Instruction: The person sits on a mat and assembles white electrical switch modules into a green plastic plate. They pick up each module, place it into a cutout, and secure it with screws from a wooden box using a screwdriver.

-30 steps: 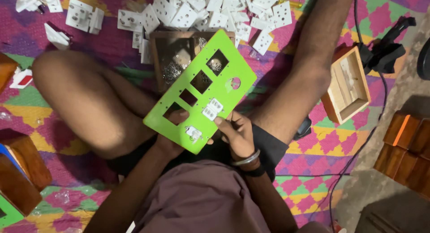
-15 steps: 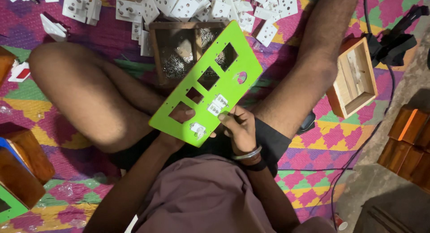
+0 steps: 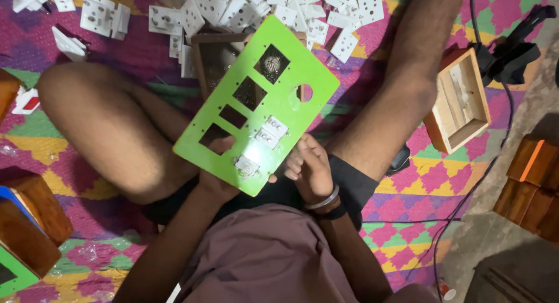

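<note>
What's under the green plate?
Under the green plate, a dark wooden box shows at its top left edge and through the cutouts. Left hand fingers support it from below. The box's contents are mostly covered.

Glossy green plastic panel point(image 3: 256, 102); white plastic sockets point(image 3: 273, 6) look smooth, the open box point(image 3: 463, 102) is bare wood, the floor mat point(image 3: 419, 186) woven cloth.

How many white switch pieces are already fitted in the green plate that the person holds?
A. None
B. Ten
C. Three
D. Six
C: the green plate carries three white switch pieces, two side by side near its middle and one lower, near the left hand; the other square cut-outs are open.
</note>
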